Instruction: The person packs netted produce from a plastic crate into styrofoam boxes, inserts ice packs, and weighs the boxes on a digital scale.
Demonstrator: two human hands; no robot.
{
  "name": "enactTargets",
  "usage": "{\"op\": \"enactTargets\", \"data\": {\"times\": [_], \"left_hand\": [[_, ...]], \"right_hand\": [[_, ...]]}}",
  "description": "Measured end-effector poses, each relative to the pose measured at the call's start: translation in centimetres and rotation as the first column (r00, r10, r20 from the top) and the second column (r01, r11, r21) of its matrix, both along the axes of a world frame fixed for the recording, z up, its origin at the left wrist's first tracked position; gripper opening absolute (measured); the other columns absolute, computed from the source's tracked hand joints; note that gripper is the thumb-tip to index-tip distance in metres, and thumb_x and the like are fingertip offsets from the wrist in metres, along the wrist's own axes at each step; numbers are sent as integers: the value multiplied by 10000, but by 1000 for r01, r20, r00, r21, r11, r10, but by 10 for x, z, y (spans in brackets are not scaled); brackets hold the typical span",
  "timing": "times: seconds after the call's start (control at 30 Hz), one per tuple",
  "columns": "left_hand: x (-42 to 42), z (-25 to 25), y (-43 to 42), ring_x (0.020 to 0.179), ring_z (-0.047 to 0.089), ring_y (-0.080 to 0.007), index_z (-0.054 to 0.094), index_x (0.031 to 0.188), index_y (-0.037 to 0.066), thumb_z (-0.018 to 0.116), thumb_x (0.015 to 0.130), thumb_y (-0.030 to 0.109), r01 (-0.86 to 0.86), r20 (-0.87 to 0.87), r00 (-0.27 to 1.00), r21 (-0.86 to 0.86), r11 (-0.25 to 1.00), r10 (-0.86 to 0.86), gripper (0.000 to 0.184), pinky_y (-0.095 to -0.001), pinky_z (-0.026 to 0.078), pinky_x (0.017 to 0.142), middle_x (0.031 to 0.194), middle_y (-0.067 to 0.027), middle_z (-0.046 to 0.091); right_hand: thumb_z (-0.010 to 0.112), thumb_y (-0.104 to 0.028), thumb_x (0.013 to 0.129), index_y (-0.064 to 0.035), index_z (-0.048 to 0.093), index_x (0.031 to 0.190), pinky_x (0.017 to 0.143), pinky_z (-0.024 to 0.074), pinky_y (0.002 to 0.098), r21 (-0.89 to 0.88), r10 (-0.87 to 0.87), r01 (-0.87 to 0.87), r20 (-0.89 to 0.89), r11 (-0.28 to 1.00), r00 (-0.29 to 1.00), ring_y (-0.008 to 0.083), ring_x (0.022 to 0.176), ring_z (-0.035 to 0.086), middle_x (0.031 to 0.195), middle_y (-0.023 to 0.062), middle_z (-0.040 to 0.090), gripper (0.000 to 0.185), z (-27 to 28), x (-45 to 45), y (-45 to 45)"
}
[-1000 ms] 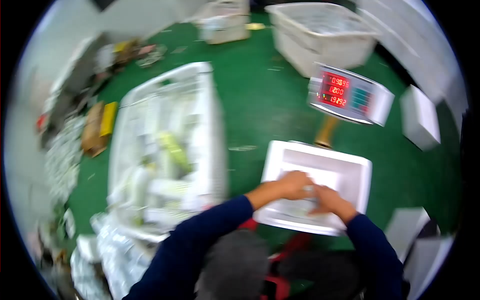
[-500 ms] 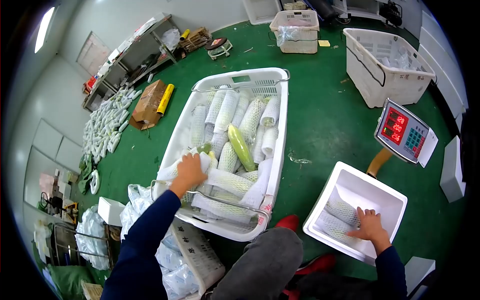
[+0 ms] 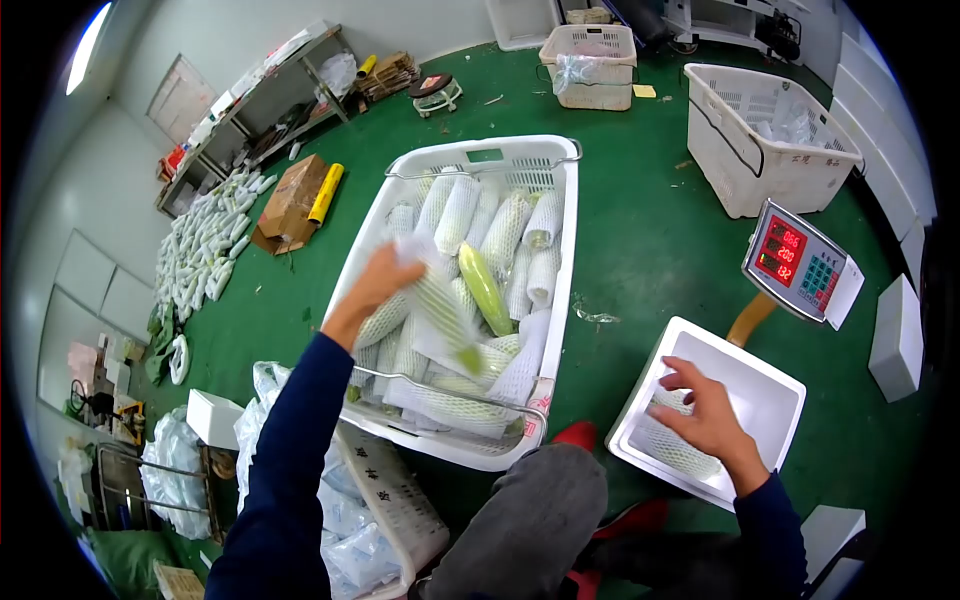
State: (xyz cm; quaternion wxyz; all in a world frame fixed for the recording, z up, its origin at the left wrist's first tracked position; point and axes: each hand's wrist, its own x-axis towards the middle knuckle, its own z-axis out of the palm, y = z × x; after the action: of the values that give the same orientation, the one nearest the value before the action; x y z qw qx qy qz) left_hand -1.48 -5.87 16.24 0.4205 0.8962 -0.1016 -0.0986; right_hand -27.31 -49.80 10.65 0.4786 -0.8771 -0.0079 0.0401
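My left hand (image 3: 385, 283) grips a net-wrapped vegetable (image 3: 441, 308), long and pale green, blurred by motion, above the large white basket (image 3: 569, 240). Inside lie several more sleeved vegetables (image 3: 458, 212) in white foam nets. One bare yellow-green, cucumber-like vegetable (image 3: 484, 292) rests on top in the middle. Over the white foam box (image 3: 765, 400) on the right hovers my right hand (image 3: 707, 412), fingers curved and apart, holding nothing visible. Below it, partly hidden by the hand, a wrapped vegetable (image 3: 678, 450) lies in the box.
A scale display (image 3: 803, 262) with red digits stands behind the foam box. White crates (image 3: 770, 165) sit at the back right. A cardboard box (image 3: 290, 205) and a heap of wrapped vegetables (image 3: 212, 240) are on the left. Plastic bags (image 3: 345, 500) fill a crate near my left arm.
My left hand has lifted a wrapped vegetable up from the basket. My right hand has risen from the box; fewer vegetables show there. The display's top number went from 128 to 066.
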Motion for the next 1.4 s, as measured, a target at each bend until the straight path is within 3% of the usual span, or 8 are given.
{"op": "enactTargets", "data": {"times": [0.27,0.5,0.7,0.87,0.93,1.07,1.2,1.4], "left_hand": [[-23,-146,-59,1139,615,-251,553,1285,-14,745,807,269,-33,-383,916,-368,929,-119,587,-410,417,1046,1201,-135,665],[-39,-144,-159,1123,629,-421,391,1418,-53,578,785,713,-113,64,993,656,746,94,1011,-596,345,1057,1152,-279,666],[-36,-164,-121,940,665,-258,538,1252,-34,731,787,24,-425,-368,900,-623,657,233,507,-365,550,814,1078,-127,662],[-88,-7,-183,817,695,-227,521,1244,-15,762,864,165,-56,59,982,-816,576,179,485,-327,604,704,1065,-150,663],[-121,-17,-246,1147,585,-262,483,1342,-30,692,944,328,-100,296,933,-329,939,203,574,-395,470,1010,1252,-193,585],[-121,-8,-268,1136,566,-261,640,1231,19,551,1016,368,462,264,887,-490,739,-379,419,-367,410,1022,1245,-166,621],[-58,-54,-120,1016,653,-265,695,1131,22,653,886,268,242,28,969,80,967,-245,350,-387,487,931,1113,-133,698],[-54,-124,-14,1175,562,-362,536,1323,84,816,628,272,502,-29,671,753,426,-741,772,-419,429,1030,1202,-179,621]], "right_hand": [[762,-312,844,-64,634,1240,786,556,379,-59,106,-111,-89,992,990,302,913,708,992,127,738,484,-2,15,31],[709,-310,882,-78,656,1173,710,545,381,-222,147,-117,125,968,981,303,809,703,913,114,737,376,-10,30,33],[730,-235,901,-34,640,1193,658,518,320,207,-155,108,227,972,961,157,721,668,795,67,703,365,3,49,-1],[755,-248,896,-60,266,1544,969,478,320,713,-123,24,87,700,989,169,1168,550,1348,141,540,833,40,48,4],[818,-274,826,-46,222,1554,1022,453,325,728,-13,-156,221,668,975,181,1247,505,1427,125,478,968,46,48,41],[862,-168,747,-28,475,1396,1012,470,329,768,-337,248,-45,590,940,171,1158,586,1256,59,620,768,15,30,-3],[842,-163,647,-84,544,1337,990,486,385,-55,-358,364,97,930,929,274,1144,628,1221,158,642,756,-95,-13,-84],[847,-387,682,-123,504,1370,945,483,522,-574,-280,184,-83,798,956,380,1110,628,1162,169,658,812,-169,-7,-99]]}}
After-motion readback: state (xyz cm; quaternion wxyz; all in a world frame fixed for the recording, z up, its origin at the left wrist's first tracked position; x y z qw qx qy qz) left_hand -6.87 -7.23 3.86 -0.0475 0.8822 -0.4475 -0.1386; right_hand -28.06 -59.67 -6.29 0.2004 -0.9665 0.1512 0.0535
